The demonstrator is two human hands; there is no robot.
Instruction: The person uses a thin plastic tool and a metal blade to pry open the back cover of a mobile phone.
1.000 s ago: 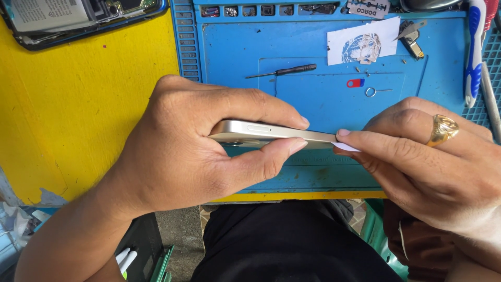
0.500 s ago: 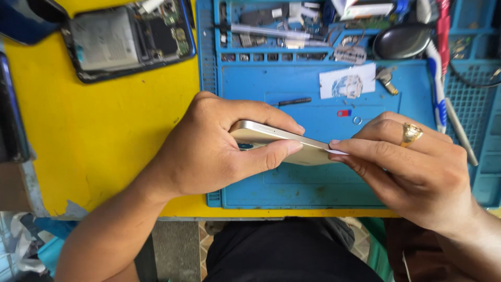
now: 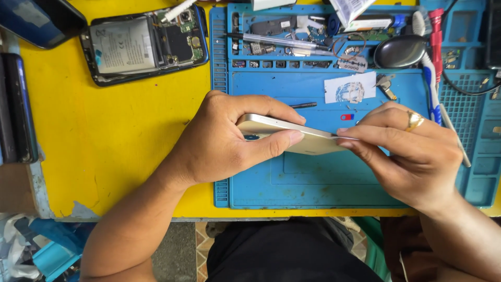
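blue work mat (image 3: 323, 183) on yellow table (image 3: 115, 146), frame centre: left hand (image 3: 224, 141) clamped around pale phone (image 3: 292, 137) (edge-on); right hand (image 3: 412, 151) pinching thin pick (image 3: 345, 138) at its seam.

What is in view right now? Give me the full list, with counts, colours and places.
pale gold phone: one, held on edge over the blue mat
thin pry tool: one, pale, at the phone's right edge seam
blue work mat: one, right part of the table
yellow table: one, under everything
opened phone: one, dark, insides showing, top left
dark phones: two, far left edge and top left corner
small screwdriver: one, black, on the mat
white sticker: one, on the mat
toothbrush: one, white and blue, right
left hand: grips the phone
right hand: gold ring, pinches the pry tool
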